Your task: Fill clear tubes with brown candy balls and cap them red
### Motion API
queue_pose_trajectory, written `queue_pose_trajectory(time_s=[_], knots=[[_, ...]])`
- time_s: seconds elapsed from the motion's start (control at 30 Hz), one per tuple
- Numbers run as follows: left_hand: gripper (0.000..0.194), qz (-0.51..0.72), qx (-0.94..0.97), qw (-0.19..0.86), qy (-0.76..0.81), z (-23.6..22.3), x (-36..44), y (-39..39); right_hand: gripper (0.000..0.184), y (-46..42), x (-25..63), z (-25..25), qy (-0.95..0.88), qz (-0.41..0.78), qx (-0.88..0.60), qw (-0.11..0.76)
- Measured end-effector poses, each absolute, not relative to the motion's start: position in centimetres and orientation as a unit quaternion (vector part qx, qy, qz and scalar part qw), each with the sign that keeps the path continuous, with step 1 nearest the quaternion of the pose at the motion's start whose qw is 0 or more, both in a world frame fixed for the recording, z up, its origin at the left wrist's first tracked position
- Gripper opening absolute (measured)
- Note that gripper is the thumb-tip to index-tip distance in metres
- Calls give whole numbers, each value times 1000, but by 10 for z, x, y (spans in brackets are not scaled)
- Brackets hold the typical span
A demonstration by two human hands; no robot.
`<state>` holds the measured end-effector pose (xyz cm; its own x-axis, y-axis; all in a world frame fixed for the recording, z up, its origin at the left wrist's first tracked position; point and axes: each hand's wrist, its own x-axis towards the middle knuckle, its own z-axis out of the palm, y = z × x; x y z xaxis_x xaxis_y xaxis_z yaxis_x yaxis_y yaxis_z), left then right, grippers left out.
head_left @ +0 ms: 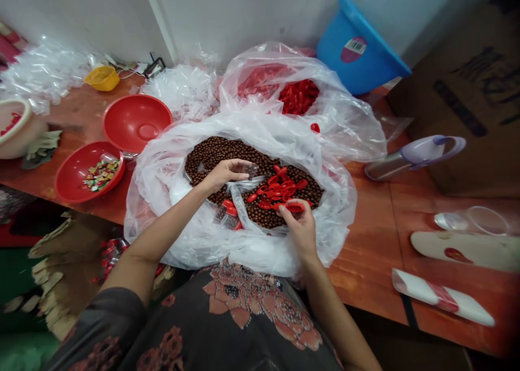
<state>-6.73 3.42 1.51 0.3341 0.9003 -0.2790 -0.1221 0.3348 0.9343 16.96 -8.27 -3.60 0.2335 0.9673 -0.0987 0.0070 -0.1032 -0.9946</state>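
My left hand (pixel 228 175) is closed on a small clear plastic container (pixel 252 170) above brown balls. My right hand (pixel 299 225) pinches a red plastic piece (pixel 293 207), perhaps a cap, at the near right of the same bag. The small round brown balls (pixel 219 150) fill a large white plastic bag (pixel 162 160) with its mouth spread wide. A heap of red plastic pieces (pixel 280 186) lies on the balls between my hands. Clear containers with red tops (pixel 229 217) rest on the bag's left front fold, below my left wrist.
Behind is a bag of red pieces (pixel 298 96), beside a blue tub (pixel 357 46). Two red bowls (pixel 138 119) stand left, one holding small colourful packets (pixel 101 175). A lidded bottle (pixel 412 157), a cardboard box (pixel 467 100) and a white roll (pixel 442 297) are right.
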Motion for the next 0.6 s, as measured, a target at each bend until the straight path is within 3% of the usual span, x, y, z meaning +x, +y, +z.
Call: queue_pose_trajectory(time_s=[0.13, 0.4, 0.6], knots=[[50, 380, 357, 746, 414, 28, -63, -3, 39, -84, 170, -28, -419, 463, -582, 522], [45, 470, 354, 683, 433, 17, -48, -54, 22, -83, 172, -14, -334, 606, -486, 534], [47, 454, 369, 683, 438, 12, -43, -67, 33, -79, 173, -11, -342, 621, -478, 519]])
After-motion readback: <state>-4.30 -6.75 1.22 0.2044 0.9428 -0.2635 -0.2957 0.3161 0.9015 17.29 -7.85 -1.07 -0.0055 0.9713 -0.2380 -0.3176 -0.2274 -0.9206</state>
